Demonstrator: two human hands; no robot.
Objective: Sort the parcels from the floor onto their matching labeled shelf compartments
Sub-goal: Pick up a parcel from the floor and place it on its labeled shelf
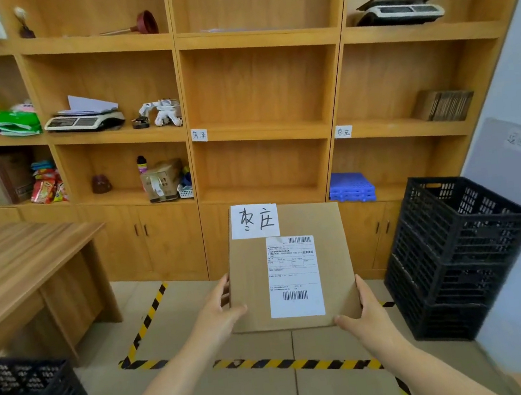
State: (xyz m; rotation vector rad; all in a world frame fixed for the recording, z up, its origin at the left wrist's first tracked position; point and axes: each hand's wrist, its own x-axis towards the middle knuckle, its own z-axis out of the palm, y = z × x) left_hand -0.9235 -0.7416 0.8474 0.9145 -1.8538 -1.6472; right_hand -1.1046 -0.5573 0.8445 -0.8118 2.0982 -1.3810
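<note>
Parcel sits between my palms in the head view, a flat cardboard box held up in front of the shelving, clear of the floor. My left hand presses against its left edge with the fingers curled round, and my right hand grips the lower right corner, thumb on the face. The handwritten slip on its top reads 枣庄, and the same characters appear on the shelf tag at the right-hand column; the middle column's tag reads differently. I judge the main risk is sliding it into the middle bay straight ahead, since that opening is nearer my line. Held only by side pressure, the box could also slip as I reach rightward.
</note>
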